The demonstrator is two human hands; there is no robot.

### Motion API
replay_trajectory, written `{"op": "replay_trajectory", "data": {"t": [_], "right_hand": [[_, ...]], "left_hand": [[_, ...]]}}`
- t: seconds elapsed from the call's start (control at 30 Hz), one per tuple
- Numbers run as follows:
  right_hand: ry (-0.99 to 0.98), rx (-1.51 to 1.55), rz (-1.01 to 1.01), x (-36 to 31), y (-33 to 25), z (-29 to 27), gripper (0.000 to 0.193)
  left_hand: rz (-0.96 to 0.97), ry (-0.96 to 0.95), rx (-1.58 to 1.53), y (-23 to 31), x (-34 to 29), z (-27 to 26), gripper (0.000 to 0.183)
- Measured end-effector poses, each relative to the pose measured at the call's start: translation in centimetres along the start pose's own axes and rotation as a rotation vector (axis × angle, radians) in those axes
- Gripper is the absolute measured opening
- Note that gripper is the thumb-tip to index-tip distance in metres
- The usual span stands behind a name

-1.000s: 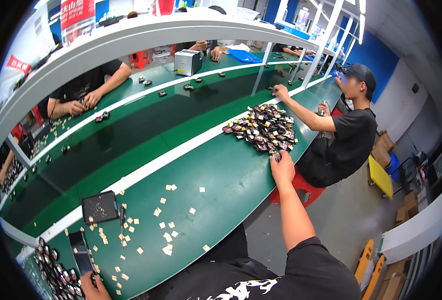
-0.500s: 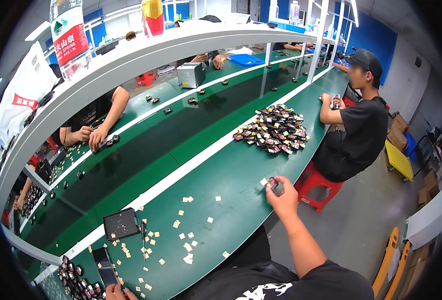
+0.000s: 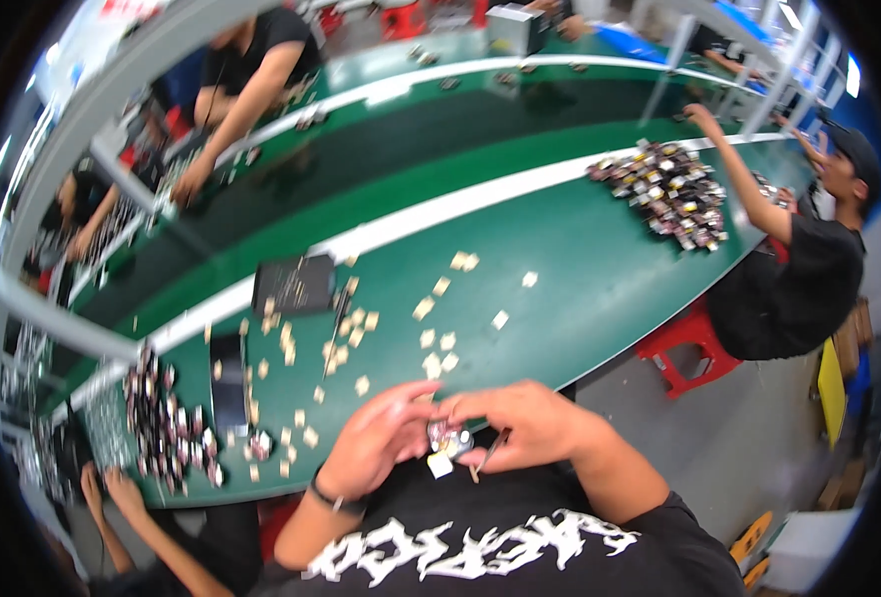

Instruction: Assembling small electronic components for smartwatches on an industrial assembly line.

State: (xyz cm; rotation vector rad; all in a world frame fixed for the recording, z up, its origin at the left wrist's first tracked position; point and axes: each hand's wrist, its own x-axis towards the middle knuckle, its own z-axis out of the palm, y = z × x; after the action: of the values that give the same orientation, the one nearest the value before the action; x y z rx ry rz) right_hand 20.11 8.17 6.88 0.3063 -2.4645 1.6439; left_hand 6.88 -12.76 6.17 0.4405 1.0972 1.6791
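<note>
In front of my chest, my right hand is closed on a small dark module with a white square tag on its near side. A thin strip sticks out below the right fingers; its kind is unclear. My left hand, with a dark band at the wrist, is beside the module, its fingers bent but apart and its fingertips close to the right hand's. Some blur hides whether it touches the module. Pale square pieces lie scattered on the green table beyond my hands.
A heap of similar modules lies at far right, another at left. Near the left heap are a single module and a dark flat slab. Behind are a black tray and a screwdriver. Co-workers sit around the table.
My right hand has come back from the right with the module. My left hand has moved from the lower left to meet it. The view has shifted, and the co-worker at right has stretched an arm out.
</note>
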Motion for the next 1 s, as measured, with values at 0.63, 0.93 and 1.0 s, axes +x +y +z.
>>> {"op": "replay_trajectory", "data": {"t": [0.63, 0.93, 1.0], "right_hand": [[0.357, 0.346, 0.736, -2.2, 1.1, 6.8, 0.044], [0.292, 0.405, 0.705, -2.0, 0.6, 6.3, 0.038], [0.302, 0.395, 0.653, -1.9, 0.4, 6.5, 0.031]], "left_hand": [[0.137, 0.301, -0.006, -5.9, 0.2, -0.8, 0.031], [0.197, 0.328, 0.031, -6.3, 0.3, -0.8, 0.028], [0.212, 0.324, 0.029, -6.3, 0.3, -0.7, 0.028]]}}
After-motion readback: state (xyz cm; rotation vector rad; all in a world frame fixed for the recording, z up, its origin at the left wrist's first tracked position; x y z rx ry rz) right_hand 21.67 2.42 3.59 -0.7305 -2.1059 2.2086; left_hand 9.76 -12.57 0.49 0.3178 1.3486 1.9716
